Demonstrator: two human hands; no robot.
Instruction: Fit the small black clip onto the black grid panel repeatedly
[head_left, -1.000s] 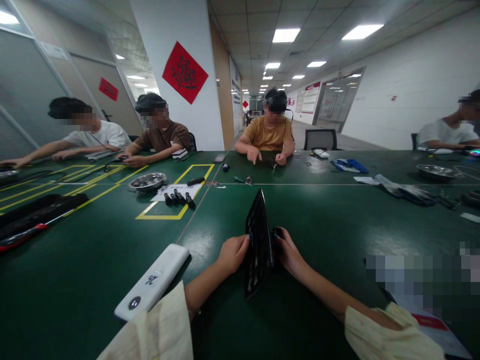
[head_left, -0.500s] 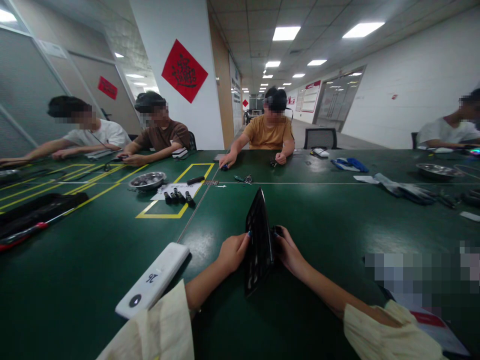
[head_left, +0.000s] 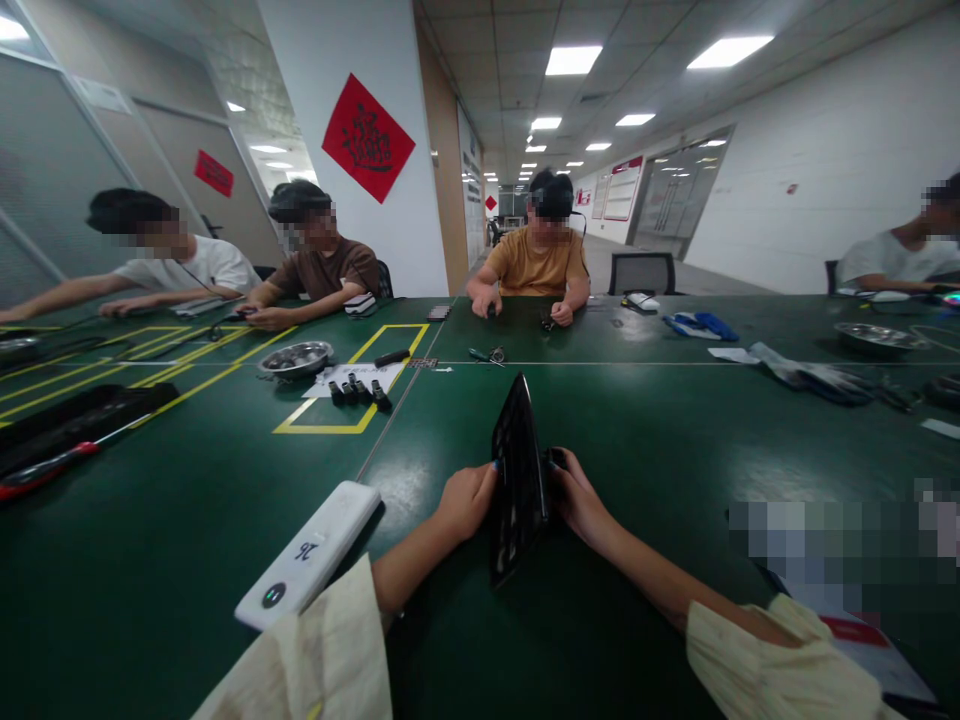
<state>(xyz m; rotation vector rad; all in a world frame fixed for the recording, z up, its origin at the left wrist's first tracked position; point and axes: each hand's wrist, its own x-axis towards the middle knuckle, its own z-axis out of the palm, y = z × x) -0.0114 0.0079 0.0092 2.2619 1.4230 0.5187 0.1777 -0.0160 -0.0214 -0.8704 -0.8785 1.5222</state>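
Note:
A flat black panel with rows of small openings [head_left: 516, 480] stands on its edge on the green table [head_left: 637, 440], seen nearly end-on. My left hand [head_left: 465, 502] is closed against its left face, fingertips on the panel. My right hand [head_left: 576, 498] is closed on its right side, where a small dark part shows by the fingers. Both cream sleeves reach in from the bottom edge.
A white rectangular device [head_left: 309, 556] lies by my left forearm. Further left lie a black case and a red-handled tool [head_left: 45, 468]. A metal bowl [head_left: 295, 359] and small black parts [head_left: 358, 392] sit in a yellow-taped box. Several people sit around the table. Papers [head_left: 862, 650] lie at right.
My hands and the panel have held still. The person in the orange shirt opposite reached out with one arm, then drew it back.

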